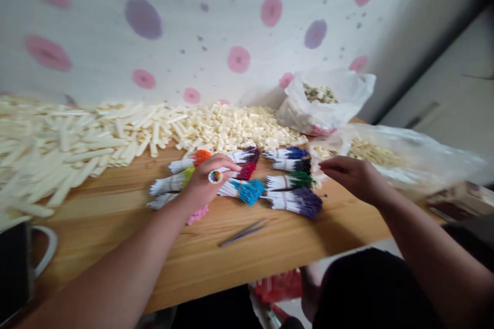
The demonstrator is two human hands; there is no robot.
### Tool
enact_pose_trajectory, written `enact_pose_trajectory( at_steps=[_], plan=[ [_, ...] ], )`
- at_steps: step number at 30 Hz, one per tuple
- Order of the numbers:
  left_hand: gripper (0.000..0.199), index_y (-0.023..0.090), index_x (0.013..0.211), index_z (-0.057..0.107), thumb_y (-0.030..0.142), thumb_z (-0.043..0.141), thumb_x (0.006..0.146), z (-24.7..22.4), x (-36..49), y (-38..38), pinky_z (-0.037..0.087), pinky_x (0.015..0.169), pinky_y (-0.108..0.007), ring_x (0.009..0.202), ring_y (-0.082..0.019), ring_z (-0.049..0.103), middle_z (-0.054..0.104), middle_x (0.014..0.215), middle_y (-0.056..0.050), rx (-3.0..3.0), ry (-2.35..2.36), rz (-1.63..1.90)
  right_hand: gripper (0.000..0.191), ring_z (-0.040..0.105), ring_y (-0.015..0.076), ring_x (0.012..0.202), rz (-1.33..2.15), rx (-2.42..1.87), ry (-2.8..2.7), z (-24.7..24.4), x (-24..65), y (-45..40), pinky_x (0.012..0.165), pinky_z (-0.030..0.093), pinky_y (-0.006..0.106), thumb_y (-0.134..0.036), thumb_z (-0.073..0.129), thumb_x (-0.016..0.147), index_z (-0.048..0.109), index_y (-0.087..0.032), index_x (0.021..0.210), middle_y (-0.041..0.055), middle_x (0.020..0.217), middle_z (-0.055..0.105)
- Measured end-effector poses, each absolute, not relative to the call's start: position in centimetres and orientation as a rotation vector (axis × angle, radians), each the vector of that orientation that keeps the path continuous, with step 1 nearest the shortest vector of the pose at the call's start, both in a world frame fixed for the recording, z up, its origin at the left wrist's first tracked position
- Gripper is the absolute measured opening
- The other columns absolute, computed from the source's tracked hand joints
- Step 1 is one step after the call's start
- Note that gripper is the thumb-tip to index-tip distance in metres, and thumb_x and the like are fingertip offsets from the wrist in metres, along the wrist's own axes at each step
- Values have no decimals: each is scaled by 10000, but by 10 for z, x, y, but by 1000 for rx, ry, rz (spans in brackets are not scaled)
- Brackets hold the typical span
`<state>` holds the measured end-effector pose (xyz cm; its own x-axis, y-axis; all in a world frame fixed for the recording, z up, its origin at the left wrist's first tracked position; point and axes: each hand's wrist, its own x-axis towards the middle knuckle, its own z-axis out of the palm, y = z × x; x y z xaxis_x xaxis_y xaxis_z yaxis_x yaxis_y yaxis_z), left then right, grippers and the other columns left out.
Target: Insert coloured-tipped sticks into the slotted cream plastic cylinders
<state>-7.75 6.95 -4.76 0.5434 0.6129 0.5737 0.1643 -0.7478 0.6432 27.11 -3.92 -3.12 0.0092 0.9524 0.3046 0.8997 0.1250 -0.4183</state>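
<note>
- The left hand, near the centre of the frame, has its fingers curled around a narrow white cylinder with multicoloured tips showing at its round end.
- The right hand, right of centre, has its fingers bent together beside a clear, crumpled plastic bag of small cream pieces; I cannot tell whether they pinch anything.
- If the left grip loosened or tipped, the coloured contents might slide out of the cylinder.
- A low sweep of the left wrist could disturb the bundle of white sticks with light-blue tips or the pink-tipped bundle, both lying close to it.
- Tugging the clear bag could spill its loose pieces.
- The light-brown wooden table also carries heaped long cream tubes at left and a thin, dark, tweezer-like tool at lower centre.
- A white curtain with pink and purple spots fills the top; a pale cabinet-like panel stands at upper right.
</note>
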Motion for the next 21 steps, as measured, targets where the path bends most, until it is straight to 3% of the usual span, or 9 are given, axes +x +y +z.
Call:
enact_pose_trajectory(
  at_steps=[6,12,18,21],
  plan=[
    [103,183,844,648,190,546,841,-46,-71,65,468,825,-323,896,-174,599,648,903,-45,2283,671,1053,188,653,167,808,47,-1759,-2068,-28,273,-46,712,501,263,-267,510,861,678,-195,907,40,906,710],
    [109,182,811,659,204,554,828,-42,-64,56,471,822,-329,876,-183,605,656,870,-46,2252,710,1048,211,655,155,802,22,-1780,-2163,-32,266,-53,697,506,247,-216,509,856,661,-187,999,47,935,704],
    [113,164,823,662,176,550,831,-43,-65,55,460,818,-336,862,-176,600,647,864,-60,2251,680,1036,251,653,235,874,-116,-1885,-2259,-42,286,-53,767,518,376,-254,482,862,651,-192,1038,82,1029,685],
    [110,167,812,661,165,552,830,-45,-65,55,463,800,-334,854,-174,599,649,851,-58,2247,650,1039,228,656,243,821,-140,-1792,-2281,-35,272,-61,713,530,401,-303,469,871,668,-230,955,72,947,696]
  ],
)
